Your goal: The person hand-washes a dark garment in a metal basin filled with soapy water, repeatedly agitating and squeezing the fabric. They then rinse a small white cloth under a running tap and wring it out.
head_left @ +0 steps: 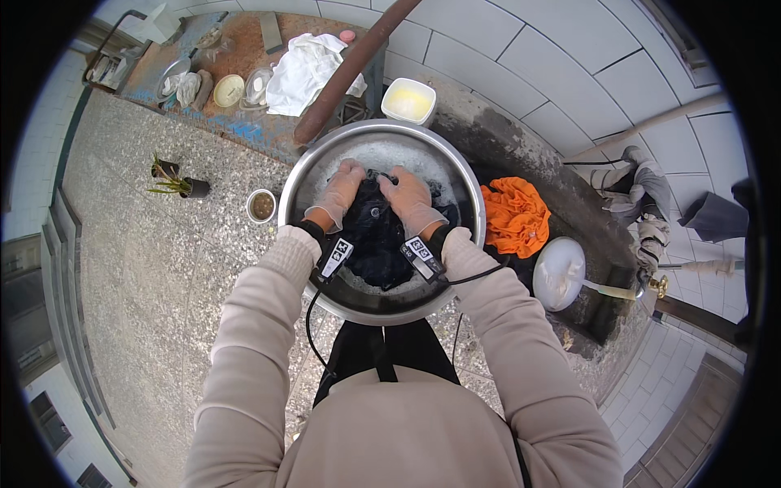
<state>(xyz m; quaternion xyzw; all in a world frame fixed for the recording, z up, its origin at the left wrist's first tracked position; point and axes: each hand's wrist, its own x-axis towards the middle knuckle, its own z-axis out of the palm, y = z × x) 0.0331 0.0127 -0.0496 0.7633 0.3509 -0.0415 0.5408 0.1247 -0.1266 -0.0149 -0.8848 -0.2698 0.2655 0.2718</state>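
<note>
A wide steel basin [287, 199] in front of me holds sudsy water [390, 154]. A dark, wet garment [374, 236] lies bunched in it, partly covered by foam along its edges. Both hands wear thin see-through gloves. On the garment's upper left, my left hand [342, 195] is closed with its fingers bent into the cloth. My right hand [408, 201] grips the upper right part, a short way from the left one. A small round button or snap shows on the fabric between them. The fingertips are partly hidden by cloth and foam.
Right of the basin, an orange cloth [517, 215] lies in a concrete trough beside a round white vessel [559, 274], near a brass tap [657, 286]. Beyond stand a white square tub [409, 102] and a slanting brown pipe [350, 77]. A small cup [262, 206] sits at left.
</note>
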